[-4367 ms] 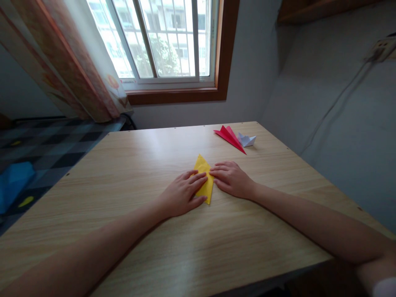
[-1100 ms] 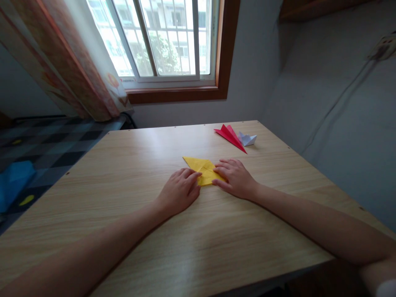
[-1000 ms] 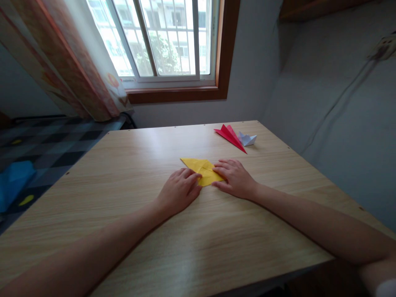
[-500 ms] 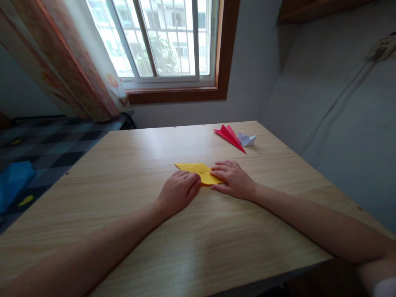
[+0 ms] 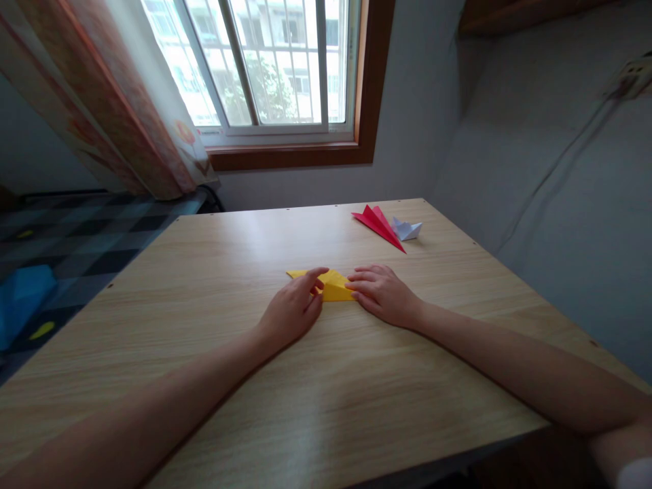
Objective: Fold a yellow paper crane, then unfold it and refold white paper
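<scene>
Two hands meet mid-counter (image 5: pixel 356 407): left hand (image 5: pixel 290 314), index finger extended, and right hand (image 5: pixel 383 295), fingers flat, press the partly folded yellow paper (image 5: pixel 333 286). Beyond lie finished red plane (image 5: pixel 377 224) and white boat (image 5: pixel 406 229).

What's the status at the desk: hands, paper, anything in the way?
Left hand flat, index finger pressing the yellow folded paper. Right hand open, fingertips pinning its right end. Red paper plane and white paper boat lie apart, farther back on the table.
</scene>
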A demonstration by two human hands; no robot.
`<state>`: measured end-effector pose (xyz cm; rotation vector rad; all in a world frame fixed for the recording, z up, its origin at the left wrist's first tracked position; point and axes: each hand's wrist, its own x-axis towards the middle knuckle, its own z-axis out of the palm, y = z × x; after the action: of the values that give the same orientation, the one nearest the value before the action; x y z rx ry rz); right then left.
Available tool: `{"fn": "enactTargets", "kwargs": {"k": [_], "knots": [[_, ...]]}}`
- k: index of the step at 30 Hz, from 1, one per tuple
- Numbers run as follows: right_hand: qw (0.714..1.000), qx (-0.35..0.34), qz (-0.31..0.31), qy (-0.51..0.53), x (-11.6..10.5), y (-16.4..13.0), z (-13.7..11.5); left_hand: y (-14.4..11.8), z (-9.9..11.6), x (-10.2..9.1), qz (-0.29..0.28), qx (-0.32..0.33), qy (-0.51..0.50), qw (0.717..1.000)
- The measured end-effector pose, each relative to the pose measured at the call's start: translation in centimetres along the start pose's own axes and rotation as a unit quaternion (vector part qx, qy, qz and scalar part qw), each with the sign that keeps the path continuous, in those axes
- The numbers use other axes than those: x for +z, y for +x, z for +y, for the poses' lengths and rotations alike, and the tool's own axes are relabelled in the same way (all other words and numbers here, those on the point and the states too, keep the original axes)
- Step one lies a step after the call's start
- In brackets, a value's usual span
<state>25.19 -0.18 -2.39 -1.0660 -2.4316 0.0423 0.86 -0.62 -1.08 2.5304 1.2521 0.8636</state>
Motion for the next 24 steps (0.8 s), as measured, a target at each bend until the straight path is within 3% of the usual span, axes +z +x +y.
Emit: {"fn": "enactTargets", "kwargs": {"k": [6,16,24], "knots": [[1.0,-0.004,-0.004,0.004,-0.06,0.04,0.01,0.14,-0.68,0.25,0.021,0.038,0.041,0.998],[1.0,-0.011,0.007,0.01,0.13,0.06,0.16,0.24,-0.14,-0.4,-0.043,0.144,0.079,0.985],[1.0,-0.009,0.001,0.011,0.14,0.17,0.23,0.16,0.08,-0.52,-0.08,0.159,0.115,0.977]]}}
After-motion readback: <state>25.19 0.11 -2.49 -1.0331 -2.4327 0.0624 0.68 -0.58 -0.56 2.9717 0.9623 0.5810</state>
